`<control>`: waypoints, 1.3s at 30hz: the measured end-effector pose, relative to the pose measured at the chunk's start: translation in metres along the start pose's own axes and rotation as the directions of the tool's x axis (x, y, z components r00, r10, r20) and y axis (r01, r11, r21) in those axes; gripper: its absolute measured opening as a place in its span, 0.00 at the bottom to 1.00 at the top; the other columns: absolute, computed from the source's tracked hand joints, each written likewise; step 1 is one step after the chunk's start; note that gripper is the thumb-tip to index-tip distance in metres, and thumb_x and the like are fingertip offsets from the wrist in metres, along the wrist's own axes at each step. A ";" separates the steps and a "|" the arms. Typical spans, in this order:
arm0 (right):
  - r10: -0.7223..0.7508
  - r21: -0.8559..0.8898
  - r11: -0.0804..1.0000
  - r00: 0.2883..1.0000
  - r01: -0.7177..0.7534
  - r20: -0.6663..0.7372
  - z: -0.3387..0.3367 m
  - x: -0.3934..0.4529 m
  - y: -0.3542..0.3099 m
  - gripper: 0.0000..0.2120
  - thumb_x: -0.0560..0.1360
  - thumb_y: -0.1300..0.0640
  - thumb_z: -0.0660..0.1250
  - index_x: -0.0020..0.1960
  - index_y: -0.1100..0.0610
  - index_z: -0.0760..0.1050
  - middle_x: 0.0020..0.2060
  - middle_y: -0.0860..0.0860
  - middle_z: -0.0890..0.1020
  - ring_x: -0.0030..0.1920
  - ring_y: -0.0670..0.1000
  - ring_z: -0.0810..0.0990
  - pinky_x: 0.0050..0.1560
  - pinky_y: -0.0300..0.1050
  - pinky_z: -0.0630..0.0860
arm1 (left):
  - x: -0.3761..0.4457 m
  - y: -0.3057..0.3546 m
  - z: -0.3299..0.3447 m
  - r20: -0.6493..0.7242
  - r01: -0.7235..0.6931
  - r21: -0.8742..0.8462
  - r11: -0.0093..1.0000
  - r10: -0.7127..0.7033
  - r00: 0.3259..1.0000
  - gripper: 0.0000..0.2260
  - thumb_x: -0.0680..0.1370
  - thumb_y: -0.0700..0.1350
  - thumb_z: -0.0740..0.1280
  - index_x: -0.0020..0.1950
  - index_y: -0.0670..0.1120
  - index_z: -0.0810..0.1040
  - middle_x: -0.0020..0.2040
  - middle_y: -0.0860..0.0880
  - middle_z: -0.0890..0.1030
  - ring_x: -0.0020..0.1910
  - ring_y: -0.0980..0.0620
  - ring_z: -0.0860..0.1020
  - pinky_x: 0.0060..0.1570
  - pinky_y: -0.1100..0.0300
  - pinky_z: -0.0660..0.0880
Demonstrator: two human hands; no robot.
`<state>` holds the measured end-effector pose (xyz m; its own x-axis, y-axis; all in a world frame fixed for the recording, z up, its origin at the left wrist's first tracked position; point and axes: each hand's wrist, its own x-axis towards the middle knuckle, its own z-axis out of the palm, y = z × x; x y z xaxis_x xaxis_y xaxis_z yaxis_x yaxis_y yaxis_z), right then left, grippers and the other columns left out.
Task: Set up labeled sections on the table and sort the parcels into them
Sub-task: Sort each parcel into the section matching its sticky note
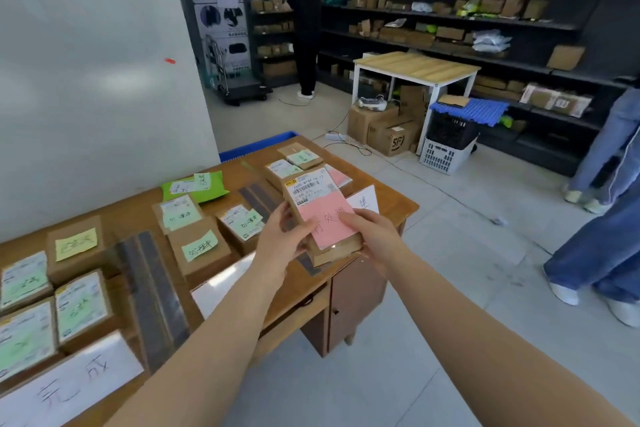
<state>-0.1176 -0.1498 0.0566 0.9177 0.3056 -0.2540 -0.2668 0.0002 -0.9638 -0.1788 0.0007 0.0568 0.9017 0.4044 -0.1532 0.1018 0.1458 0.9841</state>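
Observation:
I hold a brown cardboard parcel (pixel 320 215) with a shipping label and a pink note above the right end of the wooden table (pixel 398 206). My left hand (pixel 282 236) grips its left edge and my right hand (pixel 372 236) grips its right side, thumb on the pink note. Dark tape strips (pixel 152 291) split the table into sections. A white paper label (pixel 69 388) with handwritten characters lies at the near left, and another white label (pixel 365 199) sits behind the held parcel.
Sorted parcels with green and yellow notes (pixel 74 244) fill the left and middle sections, plus a green bag (pixel 194 185). More parcels (pixel 301 156) lie at the far right end. A person's legs (pixel 602 253) stand to the right. Shelves (pixel 450 21) line the back wall.

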 end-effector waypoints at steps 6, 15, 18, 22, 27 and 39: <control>-0.038 -0.078 0.996 0.999 0.038 -0.006 -0.038 0.045 -0.008 0.13 0.71 0.51 0.71 0.54 0.50 0.76 0.46 0.48 0.83 0.45 0.48 0.83 0.43 0.41 0.78 | 0.049 -0.010 0.041 -0.065 0.020 0.027 0.999 -0.018 0.998 0.24 0.73 0.44 0.70 0.68 0.51 0.68 0.63 0.49 0.77 0.61 0.48 0.76 0.52 0.45 0.78; -0.011 -0.223 0.975 1.000 0.010 -0.004 -0.059 0.167 -0.049 0.16 0.73 0.49 0.69 0.58 0.51 0.72 0.51 0.49 0.81 0.48 0.49 0.81 0.47 0.42 0.80 | 0.174 -0.005 0.085 -0.120 0.044 -0.062 0.997 -0.051 0.991 0.09 0.74 0.49 0.68 0.47 0.65 0.75 0.50 0.59 0.81 0.48 0.55 0.80 0.38 0.55 0.82; 0.001 -0.238 0.971 1.000 0.002 0.012 -0.067 0.208 -0.064 0.15 0.74 0.51 0.69 0.58 0.51 0.72 0.48 0.49 0.81 0.46 0.48 0.81 0.45 0.41 0.79 | 0.213 0.000 0.098 -0.122 0.061 -0.060 0.996 -0.067 0.990 0.09 0.74 0.51 0.68 0.43 0.68 0.75 0.44 0.64 0.81 0.43 0.58 0.80 0.31 0.60 0.79; 0.002 -0.287 0.958 1.000 0.004 0.022 -0.077 0.263 -0.074 0.13 0.74 0.51 0.68 0.57 0.50 0.72 0.47 0.49 0.80 0.47 0.49 0.80 0.40 0.38 0.78 | 0.259 0.003 0.116 -0.124 0.073 -0.070 0.995 -0.081 0.989 0.11 0.75 0.47 0.68 0.49 0.65 0.73 0.40 0.65 0.79 0.41 0.61 0.78 0.28 0.63 0.77; 0.025 -0.347 0.938 0.996 0.004 0.081 -0.089 0.327 -0.068 0.14 0.73 0.50 0.69 0.58 0.50 0.73 0.46 0.47 0.81 0.46 0.47 0.80 0.37 0.36 0.76 | 0.306 -0.005 0.132 -0.201 0.132 -0.065 0.989 -0.142 0.969 0.14 0.76 0.44 0.66 0.61 0.55 0.74 0.50 0.54 0.80 0.44 0.57 0.78 0.32 0.63 0.78; 0.191 -0.475 0.878 0.953 -0.060 0.234 -0.153 0.482 -0.036 0.20 0.72 0.52 0.69 0.62 0.55 0.72 0.55 0.53 0.79 0.55 0.53 0.78 0.58 0.51 0.76 | 0.408 -0.054 0.203 -0.392 0.337 0.104 0.936 -0.272 0.879 0.15 0.77 0.44 0.65 0.63 0.44 0.75 0.53 0.46 0.81 0.48 0.48 0.81 0.45 0.55 0.79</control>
<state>0.3793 -0.1486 -0.0431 0.7546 0.5143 -0.4074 -0.1492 -0.4701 -0.8699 0.2683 -0.0252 -0.0404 0.5996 0.6698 -0.4381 0.4429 0.1783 0.8787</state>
